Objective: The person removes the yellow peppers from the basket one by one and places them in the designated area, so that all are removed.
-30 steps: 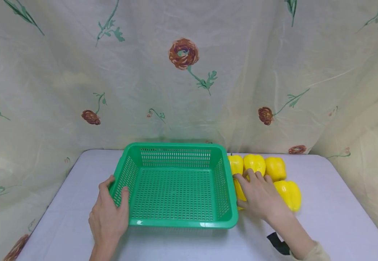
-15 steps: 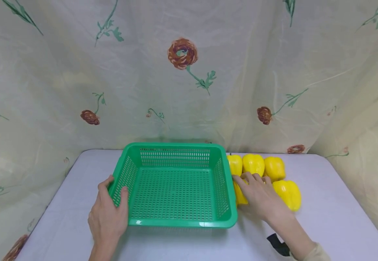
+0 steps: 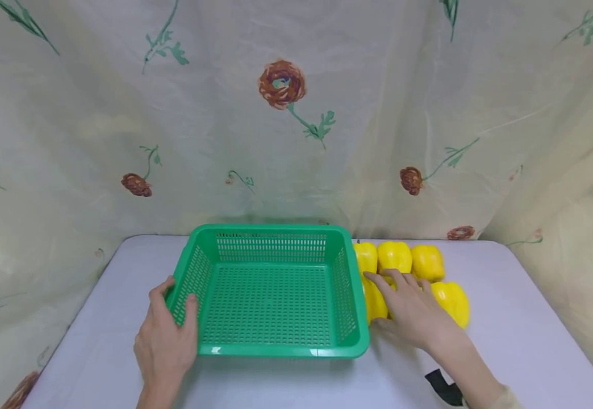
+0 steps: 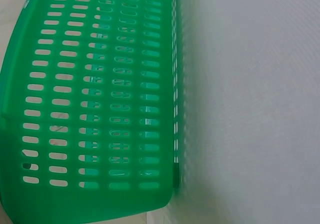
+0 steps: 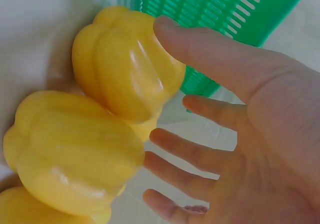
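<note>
A green plastic basket with slotted sides stands on the table. My left hand grips its left rim, thumb inside and fingers outside. In the left wrist view the slotted wall fills the left half. Several yellow bell peppers sit right of the basket in two rows, including one at the back and one at the front right. My right hand hovers by the front row, fingers spread. Its thumb is at or just over the pepper beside the basket; contact is unclear. It partly hides the front row.
A white cloth covers the table. A small black object lies near the right forearm. A flowered curtain hangs behind and on both sides of the table.
My right hand has drawn slightly right, away from the basket, so more of the pepper beside it shows. The left hand keeps its grip. The head view has shifted a little.
</note>
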Demonstrator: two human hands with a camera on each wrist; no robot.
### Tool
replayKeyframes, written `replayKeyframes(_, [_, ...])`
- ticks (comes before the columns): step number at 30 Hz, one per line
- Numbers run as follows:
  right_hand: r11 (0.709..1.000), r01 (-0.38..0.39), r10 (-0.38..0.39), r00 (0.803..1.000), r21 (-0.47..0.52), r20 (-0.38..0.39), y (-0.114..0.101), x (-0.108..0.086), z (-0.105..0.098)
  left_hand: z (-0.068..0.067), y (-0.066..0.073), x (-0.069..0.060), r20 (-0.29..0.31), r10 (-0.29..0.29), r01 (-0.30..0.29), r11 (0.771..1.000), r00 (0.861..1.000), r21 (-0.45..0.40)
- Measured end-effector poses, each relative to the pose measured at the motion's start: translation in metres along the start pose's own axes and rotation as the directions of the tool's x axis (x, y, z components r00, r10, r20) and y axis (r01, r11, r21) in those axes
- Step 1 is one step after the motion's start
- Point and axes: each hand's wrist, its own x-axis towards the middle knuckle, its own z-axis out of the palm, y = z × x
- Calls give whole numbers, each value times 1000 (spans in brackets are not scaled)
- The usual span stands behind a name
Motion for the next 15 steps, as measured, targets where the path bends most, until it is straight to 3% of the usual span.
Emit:
replayKeyframes(6, [999, -37, 37, 999, 8, -6, 7, -4, -5, 0, -1, -1, -11, 10, -10, 1000, 1000, -9])
replayKeyframes(15, [999, -50, 50, 993, 4, -104, 21, -10, -14, 2, -1, -1, -23, 17, -17, 1000, 1000, -13])
